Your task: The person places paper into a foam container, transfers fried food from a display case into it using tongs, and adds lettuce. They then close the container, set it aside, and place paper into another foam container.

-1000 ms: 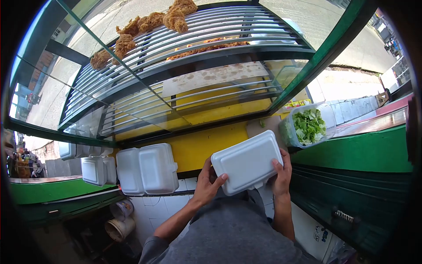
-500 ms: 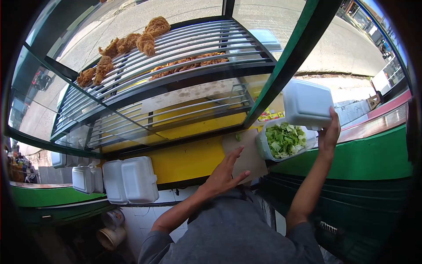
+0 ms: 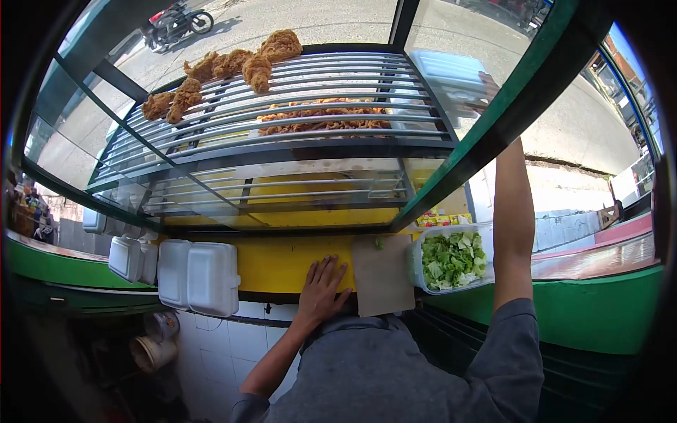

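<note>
My left hand lies flat on the yellow counter, fingers spread and holding nothing. A brown paper sheet with a scrap of green leaf is just right of it. My right arm stretches forward past the green post. Partly behind that post and blurred, my right hand grips the right side of a white foam food box at the stack beside the glass case; its exact finger grip is hard to see. Near my right forearm stands a clear plastic tub of chopped lettuce.
Fried chicken pieces rest on the metal rack inside the glass case, with more fried pieces below. Closed foam boxes stand at the counter's left. The slanted green post is close to my right arm. Small sachets lie behind the tub.
My right hand has carried the foam box from above the lettuce tub forward to the stack beside the case. My left hand has come down from the air onto the counter.
</note>
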Available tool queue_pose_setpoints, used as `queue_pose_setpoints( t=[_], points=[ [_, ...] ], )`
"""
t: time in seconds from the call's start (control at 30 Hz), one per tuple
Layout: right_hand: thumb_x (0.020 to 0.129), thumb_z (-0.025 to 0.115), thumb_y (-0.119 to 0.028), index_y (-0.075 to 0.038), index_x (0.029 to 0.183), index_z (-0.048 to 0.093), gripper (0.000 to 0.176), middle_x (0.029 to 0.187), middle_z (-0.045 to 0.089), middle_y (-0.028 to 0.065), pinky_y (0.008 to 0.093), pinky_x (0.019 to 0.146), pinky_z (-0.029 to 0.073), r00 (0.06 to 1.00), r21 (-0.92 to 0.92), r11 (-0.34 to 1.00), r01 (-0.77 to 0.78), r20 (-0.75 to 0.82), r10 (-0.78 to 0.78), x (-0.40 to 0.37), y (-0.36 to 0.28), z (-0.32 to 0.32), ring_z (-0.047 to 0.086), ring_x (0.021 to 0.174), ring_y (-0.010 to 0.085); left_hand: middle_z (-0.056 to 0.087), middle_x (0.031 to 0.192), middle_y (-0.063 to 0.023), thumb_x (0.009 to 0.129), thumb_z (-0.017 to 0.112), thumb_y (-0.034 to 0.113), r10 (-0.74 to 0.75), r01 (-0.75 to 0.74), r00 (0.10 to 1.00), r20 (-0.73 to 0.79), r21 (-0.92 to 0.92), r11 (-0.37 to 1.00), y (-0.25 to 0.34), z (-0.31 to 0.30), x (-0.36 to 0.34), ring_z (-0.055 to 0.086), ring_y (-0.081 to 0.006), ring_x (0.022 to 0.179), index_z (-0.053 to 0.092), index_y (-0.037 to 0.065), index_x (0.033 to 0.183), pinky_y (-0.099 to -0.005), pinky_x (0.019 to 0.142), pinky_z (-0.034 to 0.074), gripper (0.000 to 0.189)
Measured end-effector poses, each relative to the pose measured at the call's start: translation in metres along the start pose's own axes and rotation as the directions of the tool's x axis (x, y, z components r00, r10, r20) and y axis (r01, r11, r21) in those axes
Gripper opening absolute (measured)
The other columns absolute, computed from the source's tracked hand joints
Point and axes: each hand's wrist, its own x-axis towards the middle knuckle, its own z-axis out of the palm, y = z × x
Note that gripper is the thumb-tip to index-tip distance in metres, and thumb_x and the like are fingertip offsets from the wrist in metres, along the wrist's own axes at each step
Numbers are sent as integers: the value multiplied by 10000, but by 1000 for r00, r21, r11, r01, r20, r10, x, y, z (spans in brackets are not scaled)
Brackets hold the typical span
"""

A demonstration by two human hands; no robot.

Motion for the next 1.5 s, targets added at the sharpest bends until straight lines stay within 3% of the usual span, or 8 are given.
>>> queue_pose_setpoints(
  t=[0.1, 0.33, 0.63, 0.87, 1.07, 1.2, 1.37, 1.5],
  points=[
    [983, 537, -195, 19, 1191, 555, 299, 1039, 605, 116, 273, 750, 572, 974, 108, 991, 76, 206, -97, 1, 2, 13, 627, 934, 197, 397, 1457, -168, 882, 612, 396, -31, 31, 1000, -1, 19, 999, 2, 0, 3, 344, -310, 1379, 492, 112, 1378, -459, 1163, 217, 584],
    [979, 528, -165, 32, 1347, 469, 421, 1363, 485, 144, 316, 923, 492, 999, -320, 947, -26, 33, 39, 1, -15, 12, 502, 1210, 250, 405, 1448, -168, 880, 600, 404, -34, 35, 999, -20, 14, 999, 4, 1, 8, 349, -310, 1372, 505, 104, 1362, -466, 1156, 225, 576],
    [996, 506, -207, 45, 1254, 511, 360, 1049, 620, 120, 285, 748, 574, 948, -352, 886, -302, -210, 239, 6, -9, 6, 641, 941, 178, 408, 1448, -166, 875, 613, 411, -37, 37, 999, -29, 0, 999, 5, 0, 10, 350, -313, 1373, 507, 106, 1360, -463, 1160, 226, 582],
    [945, 500, -488, 25, 1298, 504, 623, 1158, 612, 163, 391, 861, 487, 945, -610, 781, -134, -317, -85, -52, -64, 22, 608, 1052, 248, 408, 1455, -156, 886, 617, 388, -57, 55, 998, -41, -50, 997, 2, 2, 7, 347, -309, 1380, 519, 109, 1347, -454, 1165, 227, 547],
    [1002, 395, -342, -8, 1253, 551, 446, 1172, 635, 171, 415, 957, 444, 670, -637, 741, 212, -457, -585, -178, -160, 104, 591, 1112, 267, 436, 1430, -173, 905, 602, 321, -59, 55, 998, -19, -156, 986, -14, -12, -9, 362, -329, 1369, 525, 79, 1327, -447, 1153, 254, 493],
    [980, 393, -211, 84, 1199, 511, 386, 1083, 618, 240, 448, 931, 480, 647, -388, 613, 689, -52, -761, -237, -152, 125, 612, 1002, 324, 578, 1244, -173, 884, 651, 182, -210, 136, 965, -161, -378, 916, -26, -42, -43, 547, -326, 1179, 578, 50, 1243, -404, 981, 449, 389],
    [910, 598, -231, 36, 1164, 537, 374, 985, 618, 200, 393, 768, 491, 817, -348, 758, 552, 411, -405, -297, -88, 271, 604, 877, 271, 695, 868, -126, 862, 669, 60, -303, 86, 841, -448, -442, 893, -60, -99, -109, 684, -268, 781, 676, 4, 1023, -324, 657, 537, 171],
    [847, 680, -257, -40, 1194, 569, 423, 1070, 632, 145, 414, 831, 487, 518, -287, 756, 588, 852, -80, -334, -30, 376, 616, 919, 302, 672, 751, -83, 944, 580, 87, -654, 234, 463, -598, -629, 741, -107, -115, -171, 642, -158, 690, 677, -11, 943, -283, 619, 496, 138]
  ],
)
